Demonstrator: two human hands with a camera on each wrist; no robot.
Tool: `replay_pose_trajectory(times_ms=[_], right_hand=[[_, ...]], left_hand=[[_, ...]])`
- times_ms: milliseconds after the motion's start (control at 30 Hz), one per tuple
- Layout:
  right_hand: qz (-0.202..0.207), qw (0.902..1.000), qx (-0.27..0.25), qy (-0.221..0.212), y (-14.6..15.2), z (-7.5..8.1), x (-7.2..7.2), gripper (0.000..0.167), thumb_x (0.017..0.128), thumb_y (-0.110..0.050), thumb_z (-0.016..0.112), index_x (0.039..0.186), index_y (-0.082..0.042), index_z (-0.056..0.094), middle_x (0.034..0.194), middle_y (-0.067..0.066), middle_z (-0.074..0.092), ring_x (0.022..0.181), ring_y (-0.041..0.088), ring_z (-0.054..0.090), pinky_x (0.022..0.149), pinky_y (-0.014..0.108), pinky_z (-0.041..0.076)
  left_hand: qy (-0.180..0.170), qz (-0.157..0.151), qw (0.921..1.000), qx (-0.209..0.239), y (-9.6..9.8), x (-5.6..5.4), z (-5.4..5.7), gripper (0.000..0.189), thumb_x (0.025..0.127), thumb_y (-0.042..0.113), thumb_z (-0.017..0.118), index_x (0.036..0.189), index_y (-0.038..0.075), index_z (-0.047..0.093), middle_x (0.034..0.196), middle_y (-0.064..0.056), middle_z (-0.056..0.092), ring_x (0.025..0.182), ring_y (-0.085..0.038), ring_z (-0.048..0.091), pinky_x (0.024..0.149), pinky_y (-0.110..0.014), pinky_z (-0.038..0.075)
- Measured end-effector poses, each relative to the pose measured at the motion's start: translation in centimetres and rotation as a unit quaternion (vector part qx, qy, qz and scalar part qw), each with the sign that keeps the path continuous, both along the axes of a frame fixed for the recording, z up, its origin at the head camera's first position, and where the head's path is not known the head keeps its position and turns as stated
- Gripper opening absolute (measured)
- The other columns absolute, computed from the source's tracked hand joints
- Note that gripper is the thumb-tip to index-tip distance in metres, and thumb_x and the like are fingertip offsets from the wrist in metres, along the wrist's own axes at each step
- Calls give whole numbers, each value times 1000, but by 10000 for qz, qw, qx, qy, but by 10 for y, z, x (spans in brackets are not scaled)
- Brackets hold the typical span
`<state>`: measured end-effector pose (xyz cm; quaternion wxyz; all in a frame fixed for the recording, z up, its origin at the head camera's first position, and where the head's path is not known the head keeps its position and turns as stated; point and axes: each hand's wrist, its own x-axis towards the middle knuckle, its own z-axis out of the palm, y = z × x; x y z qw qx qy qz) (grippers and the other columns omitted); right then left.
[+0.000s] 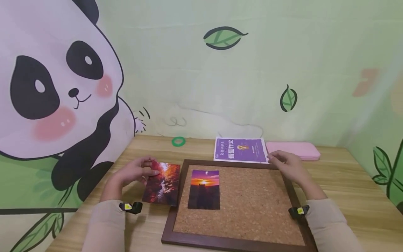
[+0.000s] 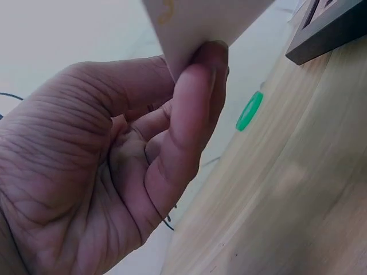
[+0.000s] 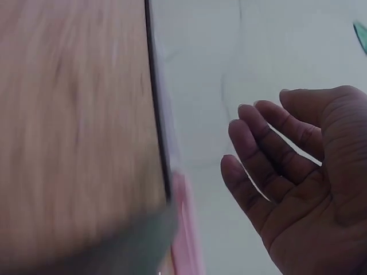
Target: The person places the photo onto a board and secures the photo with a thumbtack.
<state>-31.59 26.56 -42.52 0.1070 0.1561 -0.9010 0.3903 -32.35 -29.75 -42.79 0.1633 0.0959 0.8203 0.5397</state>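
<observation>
My left hand [image 1: 136, 171] pinches a photo print [image 1: 163, 185] of a red, rocky stream by its upper left corner. In the left wrist view the print's white back [image 2: 200, 23] shows between thumb and fingers. The print is beside the left edge of a brown-framed cork board [image 1: 252, 203]. A sunset photo [image 1: 204, 192] lies on the board's left part, with a small clear pin [image 1: 206, 172] at its top. My right hand [image 1: 288, 164] hovers over the board's upper right corner, its fingers loosely bent and holding nothing, as the right wrist view shows.
Behind the board lies a purple and white booklet [image 1: 240, 149], with a pink case [image 1: 296, 150] to its right. A green tape ring [image 1: 178, 141] rests near the back edge of the wooden table [image 1: 151, 147]. A painted panda wall [image 1: 189, 87] stands behind.
</observation>
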Motion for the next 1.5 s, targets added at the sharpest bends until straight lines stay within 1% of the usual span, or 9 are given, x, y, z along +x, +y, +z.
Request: replay_pose_trajectory(times_ms=[167,333,467,600,733,933,1167,1333,1500], right_hand=[[-303,9995,101,-69,47,-8,5,42,105,-37,53,120,0,67,105,16,71,97,33,65,74,38,52],[-748,9967,311,1,83,-27,11,46,105,-39,51,121,1,67,108,19,71,103,36,63,82,45,49],[-1112,9934,234,146,101,-47,15,41,104,-31,56,120,5,66,110,23,70,100,28,61,82,33,47],[-1310,9909,306,60,111,-60,15,44,104,-33,56,121,6,65,112,25,67,99,27,60,82,34,45],[-1143,9925,398,-200,113,-62,14,47,104,-38,56,123,4,64,115,23,66,103,32,58,85,43,44],[-823,9952,430,-309,109,-63,13,41,100,-35,63,123,-1,66,115,17,68,102,24,59,84,34,46],[-713,9955,409,-474,106,-62,12,45,99,-38,65,125,-2,66,118,17,68,107,29,59,90,45,45],[-707,9956,431,-449,106,-63,12,44,98,-40,66,123,-4,67,116,15,69,105,26,60,87,42,46],[-640,9962,467,-350,108,-63,11,43,97,-40,68,122,-6,68,114,12,70,101,22,61,83,33,48]], left_hand=[[98,-272,9995,103,10,-2,3,53,91,18,75,131,-2,47,116,-17,62,77,-23,62,60,-42,55],[84,-674,9977,66,30,-5,0,47,91,19,76,127,2,52,111,-14,66,70,-20,61,58,-40,55],[154,-943,9954,24,54,-4,0,44,91,19,75,126,3,53,115,-15,65,70,-21,62,58,-42,56],[325,-1071,9937,-1,93,-3,5,37,94,16,72,123,5,52,119,-16,61,73,-23,64,60,-45,57],[415,-1173,9920,197,142,-3,14,36,95,5,67,126,7,48,115,-18,61,72,-25,65,62,-45,58],[501,-1099,9923,289,211,-2,21,43,95,-1,65,133,7,47,115,-20,59,80,-27,68,66,-47,58],[1050,-877,9906,12,257,-3,-8,43,94,2,68,133,7,50,111,-18,64,82,-24,69,61,-38,58],[1263,-936,9876,55,263,-3,-30,39,95,2,66,130,8,51,99,-11,63,79,-20,68,59,-33,58],[1731,-1006,9792,-316,262,-6,-35,39,96,6,68,130,10,52,92,-7,65,75,-16,67,58,-31,56]])
